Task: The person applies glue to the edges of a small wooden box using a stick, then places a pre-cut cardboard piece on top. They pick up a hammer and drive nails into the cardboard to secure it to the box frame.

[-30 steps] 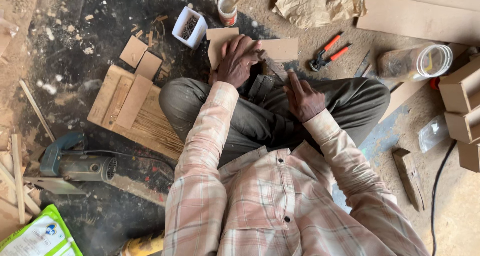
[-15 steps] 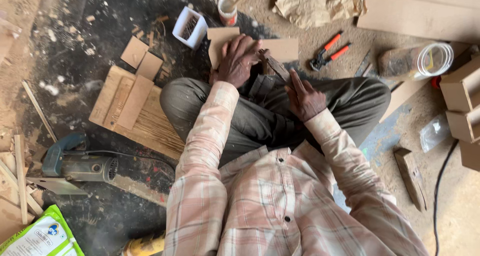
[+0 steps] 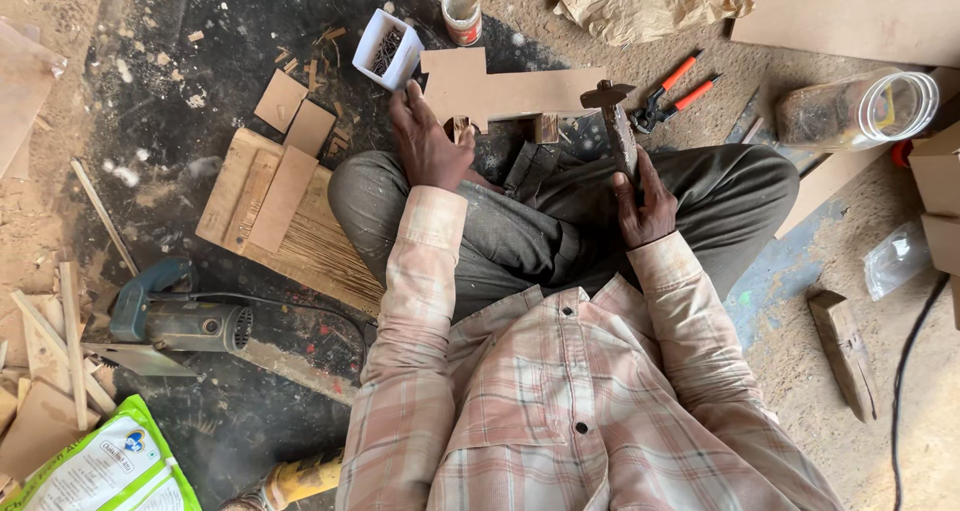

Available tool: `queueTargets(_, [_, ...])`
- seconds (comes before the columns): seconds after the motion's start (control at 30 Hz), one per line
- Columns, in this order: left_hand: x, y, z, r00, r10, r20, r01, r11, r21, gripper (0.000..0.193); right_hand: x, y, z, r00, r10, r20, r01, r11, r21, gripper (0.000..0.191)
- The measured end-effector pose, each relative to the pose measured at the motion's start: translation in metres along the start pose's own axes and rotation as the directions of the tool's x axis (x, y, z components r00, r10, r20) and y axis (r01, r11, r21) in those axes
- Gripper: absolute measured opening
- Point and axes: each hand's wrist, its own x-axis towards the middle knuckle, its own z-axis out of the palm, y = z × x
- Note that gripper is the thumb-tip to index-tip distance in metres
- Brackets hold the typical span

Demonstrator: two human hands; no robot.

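I sit cross-legged on the workshop floor. My left hand point(image 3: 425, 141) rests on the near edge of a flat cross-shaped brown board point(image 3: 500, 91) lying in front of my knees, fingers pressing it down. A small wooden block point(image 3: 545, 127) sits under the board. My right hand point(image 3: 642, 203) grips the handle of a hammer point(image 3: 612, 121), its dark head raised just above the board's right end.
A white box of nails point(image 3: 388, 49) and a small glue pot point(image 3: 461, 13) stand beyond the board. Orange-handled pliers point(image 3: 672, 91) lie to the right. At left are a slatted wooden panel point(image 3: 270, 211), a power saw point(image 3: 170, 321) and wood offcuts.
My hands have moved apart. The left went to the board's edge, and the right swung the hammer out to the right and upright.
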Motion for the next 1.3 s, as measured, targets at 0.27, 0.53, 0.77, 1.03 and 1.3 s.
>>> queueTargets(0.27, [0.012,-0.024,0.027,0.994,-0.075,0.084,0.086,0.986,-0.140,0.077,0.001,0.002,0.004,1.000,-0.018,0.022,0.019,0.999,-0.035,0.052])
queueTargets(0.53, [0.009,0.004,0.007,0.973,-0.069,0.221,0.089,0.993,-0.078,0.077,0.001,0.002,0.005,0.999,0.006,0.035,-0.005,1.000,-0.025,0.052])
queueTargets(0.77, [0.009,0.006,0.002,0.963,-0.056,0.262,0.069,0.997,-0.041,0.064,0.003,0.000,0.005,0.999,-0.011,0.044,0.013,0.999,-0.049,0.050])
queueTargets(1.03, [0.012,-0.009,0.021,0.973,0.027,0.230,-0.032,0.999,0.017,0.053,0.003,-0.001,0.004,0.999,-0.027,0.044,0.029,0.999,-0.039,0.050])
queueTargets(1.3, [0.015,-0.013,0.024,0.971,0.036,0.235,-0.040,0.999,0.014,0.054,0.003,-0.002,0.005,0.999,-0.008,0.049,0.009,1.000,-0.008,0.052])
